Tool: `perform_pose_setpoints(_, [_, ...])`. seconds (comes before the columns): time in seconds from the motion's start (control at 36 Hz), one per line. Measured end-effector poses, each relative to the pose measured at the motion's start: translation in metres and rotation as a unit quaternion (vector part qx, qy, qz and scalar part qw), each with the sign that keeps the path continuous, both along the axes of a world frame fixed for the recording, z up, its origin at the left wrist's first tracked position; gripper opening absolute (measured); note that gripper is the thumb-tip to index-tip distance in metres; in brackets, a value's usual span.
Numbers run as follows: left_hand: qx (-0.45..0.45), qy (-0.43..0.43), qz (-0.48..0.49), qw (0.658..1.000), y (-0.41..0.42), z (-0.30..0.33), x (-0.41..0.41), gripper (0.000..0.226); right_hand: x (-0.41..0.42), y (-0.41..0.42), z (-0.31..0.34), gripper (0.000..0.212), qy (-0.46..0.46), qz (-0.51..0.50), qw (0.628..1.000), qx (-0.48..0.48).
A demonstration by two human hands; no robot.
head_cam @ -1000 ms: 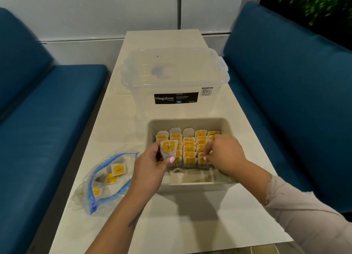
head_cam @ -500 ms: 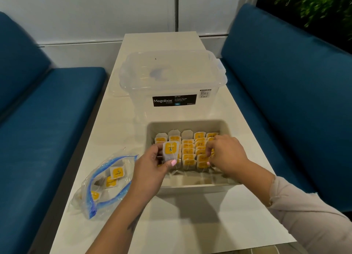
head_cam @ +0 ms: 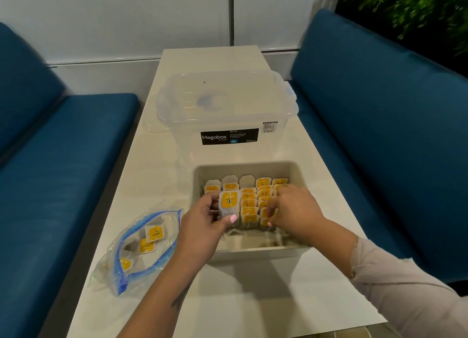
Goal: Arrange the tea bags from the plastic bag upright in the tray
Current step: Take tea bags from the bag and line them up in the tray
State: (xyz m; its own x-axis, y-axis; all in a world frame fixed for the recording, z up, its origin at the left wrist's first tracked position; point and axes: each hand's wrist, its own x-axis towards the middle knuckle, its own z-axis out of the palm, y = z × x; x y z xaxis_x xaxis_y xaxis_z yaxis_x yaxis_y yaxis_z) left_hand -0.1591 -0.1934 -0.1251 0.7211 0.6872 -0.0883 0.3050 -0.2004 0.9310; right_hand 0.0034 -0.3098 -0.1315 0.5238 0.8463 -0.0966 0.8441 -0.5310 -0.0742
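Tea bag [head_cam: 228, 203] pinched upright in left hand [head_cam: 202, 223] grip | right hand [head_cam: 293, 211] grip pinching tray [head_cam: 298, 249] bags

The tea bags [head_cam: 249, 202] are white with yellow labels. The tray [head_cam: 260, 250] is beige, on a cream table [head_cam: 253, 299]. The plastic bag [head_cam: 138, 249] on the left is clear with a blue zip edge. The far box [head_cam: 225, 115] is clear, with a black label. The benches [head_cam: 379, 135] are dark blue. The thumb nail [head_cam: 233, 219] is pink.

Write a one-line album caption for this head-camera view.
Left hand holds a tea bag upright over the tray while right hand steadies the rows; plastic bag beside.
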Motion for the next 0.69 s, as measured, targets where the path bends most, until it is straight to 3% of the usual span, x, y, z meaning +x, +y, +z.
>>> perform_pose_setpoints(0.22, [-0.01,-0.001,0.006,1.0,0.001,-0.0004,-0.0025,0.041,0.0034,-0.0013,-0.0051,0.019,-0.017,-0.032,0.999,0.03])
perform_pose_setpoints(0.69, [-0.002,0.003,-0.002,1.0,0.002,-0.004,-0.0004,0.041,0.0031,0.0005,-0.0024,0.028,-0.038,-0.019,0.999,0.0])
